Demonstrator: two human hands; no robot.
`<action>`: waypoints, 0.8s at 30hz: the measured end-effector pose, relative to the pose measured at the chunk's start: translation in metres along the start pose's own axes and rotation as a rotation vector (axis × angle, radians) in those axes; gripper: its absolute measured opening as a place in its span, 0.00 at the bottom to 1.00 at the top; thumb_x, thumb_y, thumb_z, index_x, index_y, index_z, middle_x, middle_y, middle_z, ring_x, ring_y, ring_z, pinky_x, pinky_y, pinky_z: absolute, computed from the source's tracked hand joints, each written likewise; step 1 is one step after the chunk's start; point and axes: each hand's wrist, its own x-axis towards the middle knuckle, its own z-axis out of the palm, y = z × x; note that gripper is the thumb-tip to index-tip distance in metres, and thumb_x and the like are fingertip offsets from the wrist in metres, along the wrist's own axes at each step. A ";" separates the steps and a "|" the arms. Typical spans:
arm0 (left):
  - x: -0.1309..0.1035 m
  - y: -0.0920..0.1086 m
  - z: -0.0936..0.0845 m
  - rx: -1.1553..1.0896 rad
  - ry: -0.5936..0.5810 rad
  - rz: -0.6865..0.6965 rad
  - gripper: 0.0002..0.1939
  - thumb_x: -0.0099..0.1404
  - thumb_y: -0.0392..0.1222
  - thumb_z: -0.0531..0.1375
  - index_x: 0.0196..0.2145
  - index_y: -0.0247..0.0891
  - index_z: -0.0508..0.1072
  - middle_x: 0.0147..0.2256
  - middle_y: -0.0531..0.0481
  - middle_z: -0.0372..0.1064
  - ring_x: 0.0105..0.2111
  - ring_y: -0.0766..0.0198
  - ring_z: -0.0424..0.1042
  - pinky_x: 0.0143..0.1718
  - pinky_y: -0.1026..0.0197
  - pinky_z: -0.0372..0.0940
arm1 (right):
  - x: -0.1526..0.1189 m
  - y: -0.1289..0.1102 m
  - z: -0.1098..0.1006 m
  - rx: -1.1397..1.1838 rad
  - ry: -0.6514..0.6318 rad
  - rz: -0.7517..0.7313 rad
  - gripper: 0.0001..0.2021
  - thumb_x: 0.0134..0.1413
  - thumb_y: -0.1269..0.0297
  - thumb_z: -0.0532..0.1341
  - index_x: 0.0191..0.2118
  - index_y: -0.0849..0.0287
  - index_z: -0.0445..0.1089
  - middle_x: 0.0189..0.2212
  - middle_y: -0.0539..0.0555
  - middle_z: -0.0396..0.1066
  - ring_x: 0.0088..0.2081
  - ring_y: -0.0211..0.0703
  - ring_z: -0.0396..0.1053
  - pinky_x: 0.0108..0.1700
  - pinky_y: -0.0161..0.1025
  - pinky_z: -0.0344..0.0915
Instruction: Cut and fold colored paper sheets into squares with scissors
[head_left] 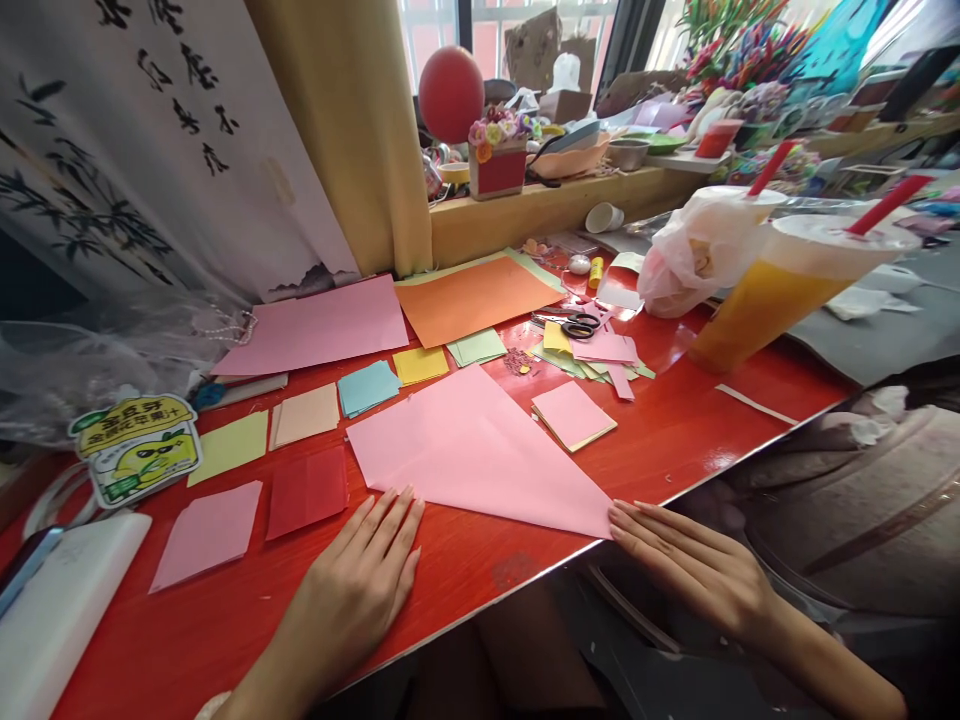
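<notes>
A large pink sheet (480, 450), folded along the edge nearest me, lies on the red table (450, 590). My left hand (364, 570) rests palm down with its fingers stretched out, fingertips at the sheet's lower left edge. At the sheet's right corner, by the table edge, my right hand (694, 565) lies flat with extended fingers touching the paper. Neither hand is gripping anything. Left of the sheet are a red paper stack (307, 490) and a smaller pink stack (206, 530); another pink stack (574, 414) lies to its right.
Black-handled scissors (581, 325) lie on paper scraps behind the sheet. An orange sheet (480, 298) and a larger pink one (322, 325) are at the back. A drink cup (787, 290) stands at the right, a white case (82, 610) at the left.
</notes>
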 end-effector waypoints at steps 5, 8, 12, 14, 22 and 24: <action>0.000 -0.003 0.001 0.022 0.004 0.045 0.20 0.67 0.34 0.49 0.51 0.21 0.69 0.51 0.32 0.68 0.49 0.47 0.71 0.50 0.47 0.64 | -0.005 0.005 -0.004 -0.039 -0.030 -0.050 0.17 0.62 0.79 0.48 0.53 0.77 0.64 0.50 0.66 0.70 0.58 0.52 0.61 0.58 0.49 0.64; -0.002 -0.005 0.003 0.024 0.013 0.056 0.20 0.66 0.34 0.49 0.52 0.20 0.69 0.52 0.32 0.68 0.50 0.47 0.70 0.51 0.46 0.63 | -0.008 0.003 -0.009 -0.084 -0.015 -0.038 0.15 0.61 0.79 0.51 0.52 0.76 0.65 0.49 0.67 0.71 0.57 0.53 0.62 0.57 0.49 0.65; -0.003 -0.005 0.005 0.020 -0.019 0.066 0.21 0.66 0.35 0.49 0.53 0.20 0.67 0.53 0.32 0.67 0.52 0.46 0.69 0.53 0.46 0.62 | -0.014 -0.001 -0.010 -0.111 -0.007 -0.020 0.16 0.60 0.77 0.53 0.53 0.74 0.66 0.51 0.66 0.69 0.57 0.53 0.63 0.58 0.49 0.64; -0.003 -0.005 0.004 0.015 -0.025 0.079 0.21 0.66 0.35 0.49 0.53 0.20 0.68 0.53 0.32 0.67 0.51 0.46 0.69 0.52 0.47 0.62 | -0.027 0.000 -0.009 -0.110 -0.022 0.006 0.17 0.58 0.76 0.56 0.54 0.72 0.65 0.53 0.66 0.68 0.57 0.54 0.63 0.57 0.50 0.65; 0.002 -0.008 0.003 0.025 0.043 0.145 0.19 0.65 0.32 0.50 0.50 0.19 0.69 0.50 0.29 0.69 0.48 0.44 0.71 0.51 0.45 0.62 | -0.088 0.007 -0.034 -0.123 0.058 0.596 0.07 0.57 0.72 0.59 0.38 0.58 0.74 0.32 0.53 0.78 0.33 0.47 0.76 0.40 0.41 0.72; 0.001 -0.008 0.005 0.025 0.045 0.153 0.20 0.65 0.33 0.50 0.51 0.17 0.67 0.50 0.27 0.68 0.48 0.42 0.71 0.51 0.44 0.62 | -0.073 0.002 -0.042 -0.047 0.061 0.699 0.12 0.62 0.69 0.54 0.31 0.57 0.73 0.24 0.51 0.77 0.24 0.42 0.75 0.27 0.34 0.70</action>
